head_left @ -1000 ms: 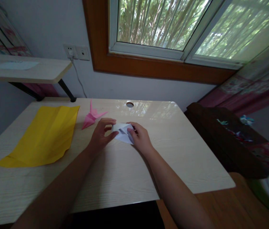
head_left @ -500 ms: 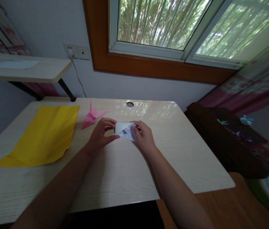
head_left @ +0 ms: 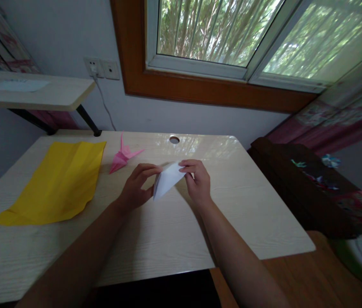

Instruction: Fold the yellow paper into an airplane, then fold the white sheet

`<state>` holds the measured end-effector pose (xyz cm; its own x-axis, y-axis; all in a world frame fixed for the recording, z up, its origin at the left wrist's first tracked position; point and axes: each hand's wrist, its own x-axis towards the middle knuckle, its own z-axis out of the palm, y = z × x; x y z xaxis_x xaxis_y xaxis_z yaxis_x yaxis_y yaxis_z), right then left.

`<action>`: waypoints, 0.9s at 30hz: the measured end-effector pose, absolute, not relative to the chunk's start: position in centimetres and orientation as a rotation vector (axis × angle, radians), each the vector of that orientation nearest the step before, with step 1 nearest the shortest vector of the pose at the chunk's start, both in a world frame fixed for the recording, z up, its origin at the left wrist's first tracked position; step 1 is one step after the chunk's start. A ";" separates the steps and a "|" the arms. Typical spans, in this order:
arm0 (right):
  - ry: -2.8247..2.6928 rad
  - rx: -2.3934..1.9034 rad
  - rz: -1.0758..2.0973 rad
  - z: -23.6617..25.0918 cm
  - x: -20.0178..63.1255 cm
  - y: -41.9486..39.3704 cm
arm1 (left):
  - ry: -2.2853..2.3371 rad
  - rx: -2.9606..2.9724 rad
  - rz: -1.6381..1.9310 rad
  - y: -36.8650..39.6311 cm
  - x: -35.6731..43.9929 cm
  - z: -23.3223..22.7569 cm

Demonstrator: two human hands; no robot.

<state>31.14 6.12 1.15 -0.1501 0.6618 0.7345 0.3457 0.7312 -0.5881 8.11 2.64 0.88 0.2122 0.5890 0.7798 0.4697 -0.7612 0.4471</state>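
Hands: left hand [head_left: 135,188] and right hand [head_left: 198,180] both pinching a folded white paper [head_left: 166,183], lifted just above the bench [head_left: 168,231] centre. Pink paper crane [head_left: 123,158] at 10 o'clock; yellow sheet [head_left: 57,182] at 9 o'clock.

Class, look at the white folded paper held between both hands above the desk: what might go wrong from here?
1. The white folded paper is pinched only at its edges by the left hand and right hand; a layer may slip and crease crookedly.
2. The pink paper crane sits beside the left hand; a stray movement might crush it.
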 end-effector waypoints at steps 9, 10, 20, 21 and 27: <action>-1.712 -0.927 0.430 0.7 30.3 6.1 | 1.123 2.472 1.795 2.5 7.4 0.7; -1.672 -0.941 0.502 0.4 30.1 6.2 | 1.131 2.482 1.801 2.5 7.4 0.7; -1.301 -0.733 1.349 -0.2 28.8 6.1 | 1.084 2.582 1.580 2.6 7.3 0.3; -1.263 -0.730 1.386 -0.1 28.8 6.2 | 1.065 2.575 1.546 2.7 7.5 0.3; -1.024 -0.723 1.479 -0.1 28.7 6.2 | 0.985 2.145 1.562 3.0 8.4 0.0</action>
